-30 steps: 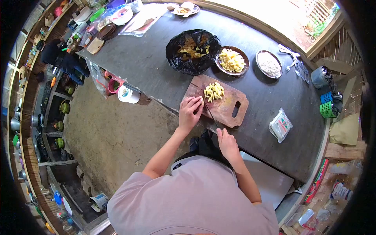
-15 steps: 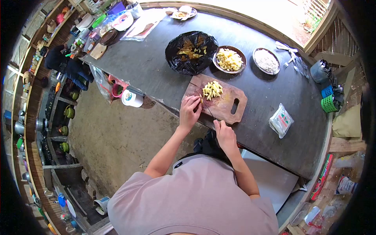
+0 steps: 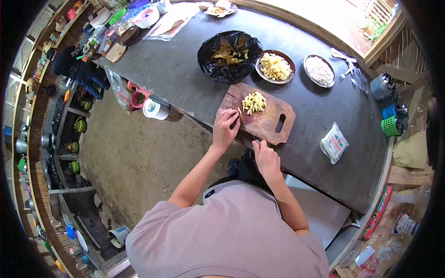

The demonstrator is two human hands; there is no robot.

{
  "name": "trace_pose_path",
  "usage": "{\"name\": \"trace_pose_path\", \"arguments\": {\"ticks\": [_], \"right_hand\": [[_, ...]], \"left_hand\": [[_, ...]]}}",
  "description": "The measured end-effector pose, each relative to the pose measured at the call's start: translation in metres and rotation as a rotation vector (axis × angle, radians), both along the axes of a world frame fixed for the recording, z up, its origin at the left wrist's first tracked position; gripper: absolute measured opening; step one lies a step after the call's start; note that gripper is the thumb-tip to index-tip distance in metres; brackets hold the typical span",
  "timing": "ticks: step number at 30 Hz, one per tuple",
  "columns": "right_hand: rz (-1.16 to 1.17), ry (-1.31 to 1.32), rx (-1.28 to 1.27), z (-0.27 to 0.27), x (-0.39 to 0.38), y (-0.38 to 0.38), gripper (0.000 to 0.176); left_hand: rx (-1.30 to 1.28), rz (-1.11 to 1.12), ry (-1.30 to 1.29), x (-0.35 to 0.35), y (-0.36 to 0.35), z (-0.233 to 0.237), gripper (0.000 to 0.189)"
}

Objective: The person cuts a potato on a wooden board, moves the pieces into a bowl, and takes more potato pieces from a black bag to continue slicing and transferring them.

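On the wooden cutting board (image 3: 269,124), which has an oval handle hole, lies a small heap of pale yellow cut strips (image 3: 254,103). My left hand (image 3: 225,129) is at the board's left edge, fingers curled on a yellow food piece (image 3: 239,111), mostly hidden by them. My right hand (image 3: 266,160) is closed round the handle of a knife (image 3: 255,140), whose thin blade points toward my left fingertips and is hard to make out. Beyond the board stand a brown bowl of yellow strips (image 3: 275,67) and a black plastic-lined container (image 3: 208,67) with peelings inside.
At right on the dark table (image 3: 306,157) are a plate of white grainy food (image 3: 319,72), cutlery (image 3: 354,74) and a white packet (image 3: 333,143). Another person (image 3: 83,74) is at the far left. A white bucket (image 3: 155,110) is beside the table's left edge.
The view has shifted slightly, so the table things sit a little differently in frame. The knife blade shows less clearly between my hands. Both hands keep their hold.
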State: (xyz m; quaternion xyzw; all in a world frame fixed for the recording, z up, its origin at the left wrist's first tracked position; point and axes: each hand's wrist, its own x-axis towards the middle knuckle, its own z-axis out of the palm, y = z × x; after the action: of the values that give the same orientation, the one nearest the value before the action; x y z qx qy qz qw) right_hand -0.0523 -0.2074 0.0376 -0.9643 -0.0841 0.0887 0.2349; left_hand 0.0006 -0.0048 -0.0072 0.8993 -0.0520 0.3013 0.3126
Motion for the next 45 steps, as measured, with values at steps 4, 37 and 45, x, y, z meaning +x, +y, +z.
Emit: {"name": "trace_pose_path", "arguments": {"ticks": [4,37,45], "right_hand": [[-0.017,-0.011,-0.034,0.002,-0.001,0.005,0.047],[-0.052,0.002,0.051,0.001,-0.006,-0.005,0.05],[0.004,-0.027,0.005,-0.005,0.0,-0.021,0.047]], "left_hand": [[0.012,-0.006,0.007,0.0,0.0,-0.002,0.022],[-0.016,0.009,-0.016,-0.002,-0.004,-0.002,0.022],[-0.032,0.015,-0.017,0.0,-0.004,-0.006,0.021]]}}
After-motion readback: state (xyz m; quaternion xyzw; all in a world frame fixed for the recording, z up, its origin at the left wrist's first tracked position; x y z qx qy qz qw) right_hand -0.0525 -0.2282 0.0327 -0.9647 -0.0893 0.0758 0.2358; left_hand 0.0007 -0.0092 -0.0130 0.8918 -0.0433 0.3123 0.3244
